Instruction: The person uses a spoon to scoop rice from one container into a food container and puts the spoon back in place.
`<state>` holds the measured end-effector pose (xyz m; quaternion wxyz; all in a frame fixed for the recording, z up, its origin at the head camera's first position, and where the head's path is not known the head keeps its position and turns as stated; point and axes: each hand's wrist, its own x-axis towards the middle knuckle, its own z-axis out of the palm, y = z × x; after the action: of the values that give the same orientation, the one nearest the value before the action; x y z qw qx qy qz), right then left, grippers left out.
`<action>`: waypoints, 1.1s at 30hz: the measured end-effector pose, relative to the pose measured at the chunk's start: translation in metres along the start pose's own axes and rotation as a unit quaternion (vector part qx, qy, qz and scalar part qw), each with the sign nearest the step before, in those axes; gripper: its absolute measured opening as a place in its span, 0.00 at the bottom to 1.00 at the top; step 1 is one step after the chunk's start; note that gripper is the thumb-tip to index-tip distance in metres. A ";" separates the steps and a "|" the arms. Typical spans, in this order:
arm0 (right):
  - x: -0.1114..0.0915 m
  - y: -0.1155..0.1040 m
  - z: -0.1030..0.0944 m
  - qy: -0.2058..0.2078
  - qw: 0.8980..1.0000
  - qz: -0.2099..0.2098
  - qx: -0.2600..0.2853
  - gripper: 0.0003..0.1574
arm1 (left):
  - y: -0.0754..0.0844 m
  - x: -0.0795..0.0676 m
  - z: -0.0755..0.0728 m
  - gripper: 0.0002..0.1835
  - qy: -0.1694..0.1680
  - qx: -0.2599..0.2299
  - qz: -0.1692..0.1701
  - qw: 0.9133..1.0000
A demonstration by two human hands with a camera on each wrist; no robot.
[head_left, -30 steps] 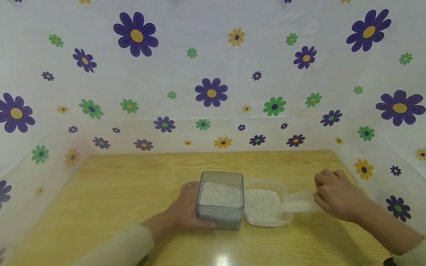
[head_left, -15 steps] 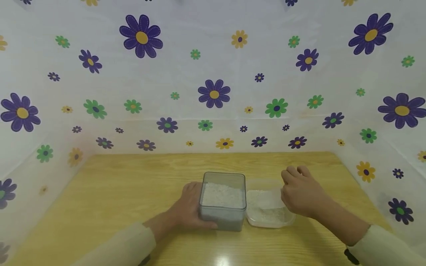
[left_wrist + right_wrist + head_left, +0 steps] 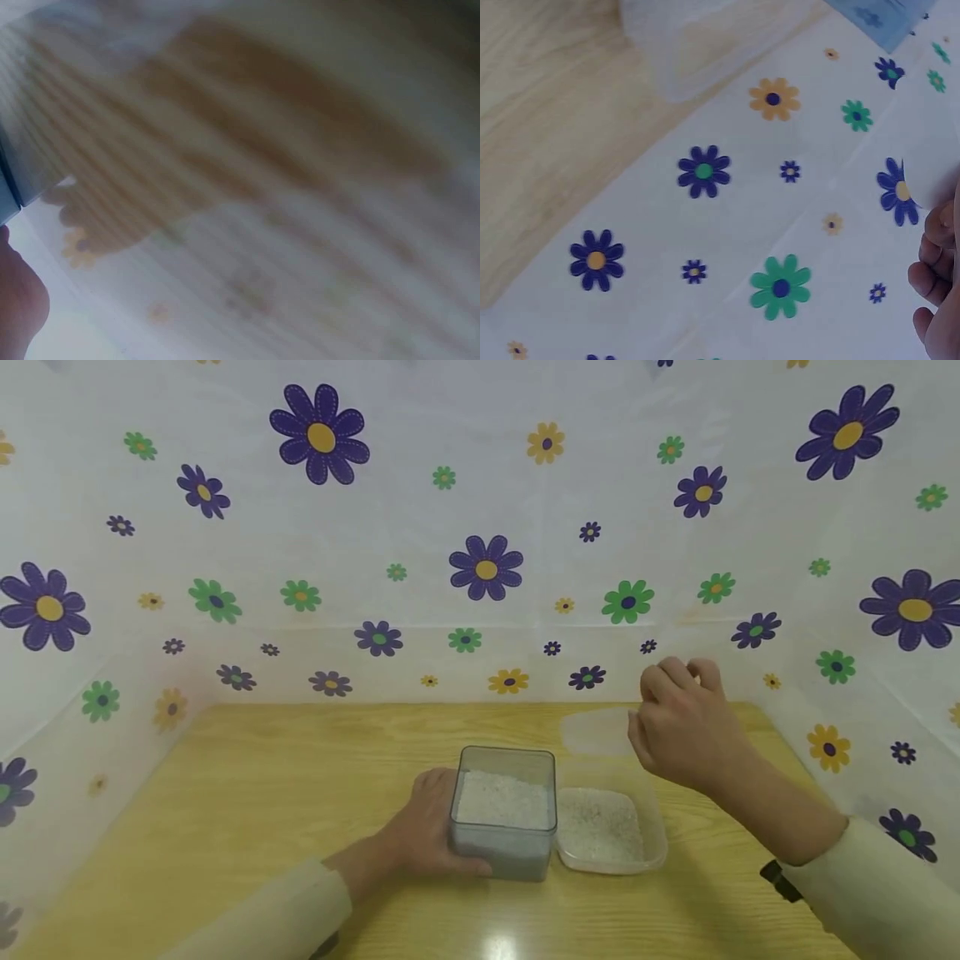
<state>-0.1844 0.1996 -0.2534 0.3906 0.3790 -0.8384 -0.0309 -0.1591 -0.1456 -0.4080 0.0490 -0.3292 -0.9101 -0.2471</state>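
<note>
In the head view a square, see-through grey container [image 3: 502,852] holds a white grainy heap [image 3: 502,799]. My left hand [image 3: 423,831] grips its left side, thumb along the front and fingers behind. Right beside it stands a clear shallow plastic tub [image 3: 654,843] with more white grains [image 3: 597,824] in it. My right hand [image 3: 682,722] is raised above and behind the tub, pinching a flat, translucent white plastic scraper [image 3: 597,732]. The right wrist view shows the curled fingers [image 3: 934,281] at the edge of this white scraper [image 3: 932,161].
A wooden tabletop [image 3: 262,793] lies under everything. White flower-patterned cloth [image 3: 360,527] walls off the back and both sides. The left wrist view is mostly blurred cloth and wood grain, with a container corner [image 3: 11,191] at its left edge.
The right hand has swept left with the scraper, passing low over the tub, then risen up and back from it. The left hand keeps its grip on the container.
</note>
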 end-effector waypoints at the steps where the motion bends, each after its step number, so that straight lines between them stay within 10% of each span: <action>1: 0.005 -0.002 -0.001 0.006 1.000 -0.004 0.005 0.24 | 0.000 0.000 -0.001 0.60 0.001 -0.001 0.000 1.000; 14: 0.036 -0.052 0.012 -0.065 0.996 -0.068 -0.006 0.19 | 0.001 0.001 -0.001 0.60 0.004 0.002 -0.005 1.000; 24: 0.046 -0.091 0.034 -0.193 0.974 -0.121 0.009 0.27 | 0.004 0.002 -0.002 0.60 0.007 -0.007 -0.002 1.000; 33: 0.041 -0.097 0.041 -0.279 0.951 -0.020 0.128 0.27 | 0.004 0.002 -0.003 0.59 -0.003 -0.010 -0.009 1.000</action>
<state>-0.1695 0.0938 -0.2895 0.0885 0.4191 -0.9029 -0.0358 -0.1582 -0.1433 -0.4036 0.0406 -0.3220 -0.9106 -0.2559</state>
